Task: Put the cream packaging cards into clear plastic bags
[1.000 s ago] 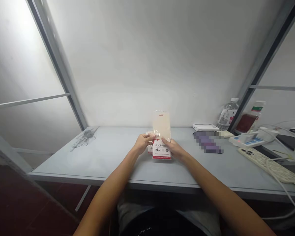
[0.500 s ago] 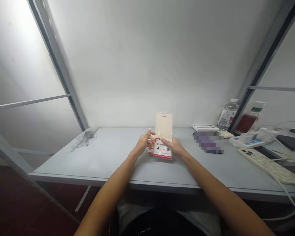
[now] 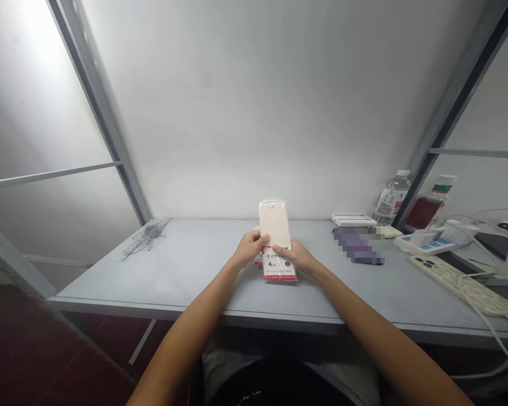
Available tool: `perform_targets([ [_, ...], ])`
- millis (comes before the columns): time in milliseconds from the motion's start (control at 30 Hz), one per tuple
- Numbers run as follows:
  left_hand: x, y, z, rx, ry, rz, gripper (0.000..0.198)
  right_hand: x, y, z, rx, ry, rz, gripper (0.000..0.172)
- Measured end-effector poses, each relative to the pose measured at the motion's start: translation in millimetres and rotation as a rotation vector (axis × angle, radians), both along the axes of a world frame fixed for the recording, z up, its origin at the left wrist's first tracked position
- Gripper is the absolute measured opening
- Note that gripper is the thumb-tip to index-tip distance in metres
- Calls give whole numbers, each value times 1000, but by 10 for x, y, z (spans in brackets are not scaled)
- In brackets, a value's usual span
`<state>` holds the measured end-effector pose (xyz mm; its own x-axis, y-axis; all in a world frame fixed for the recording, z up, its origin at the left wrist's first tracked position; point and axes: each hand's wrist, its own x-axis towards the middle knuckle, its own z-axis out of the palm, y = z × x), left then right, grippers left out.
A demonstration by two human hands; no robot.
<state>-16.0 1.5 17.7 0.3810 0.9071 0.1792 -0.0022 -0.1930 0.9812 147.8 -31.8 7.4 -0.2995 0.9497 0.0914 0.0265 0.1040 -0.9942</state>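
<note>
A flat plastic packet (image 3: 275, 231) with a cream upper half and a red-and-white printed label below stands upright over the middle of the grey desk (image 3: 186, 276). My left hand (image 3: 249, 248) pinches its left edge at mid-height. My right hand (image 3: 298, 257) grips its right side just over the label, thumb across the front. Both hands are closed on the packet. Another similar packet seems to lie behind it, mostly hidden.
A pixelated purple object (image 3: 358, 245), a white flat box (image 3: 354, 219), two bottles (image 3: 392, 198) and power strips (image 3: 465, 282) with cables fill the desk's right side. A grey scribble (image 3: 146, 237) marks the far left corner. Metal frame posts (image 3: 105, 124) stand at both sides.
The packet has tilted slightly left and sunk a little toward the desk. My left hand's fingers, spread half a second ago, have closed on its edge.
</note>
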Motion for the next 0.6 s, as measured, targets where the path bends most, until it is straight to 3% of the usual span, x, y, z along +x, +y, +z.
perform_targets([
  [233,40,-7,-36,54,26,30,34,-22,-13,-4,48,-45,-49,38],
  [500,81,89,-195,85,71,155,28,-41,-14,-14,104,-84,-31,37],
  [600,80,90,-189,76,67,156,28,-44,-10,-22,124,-98,-8,37],
])
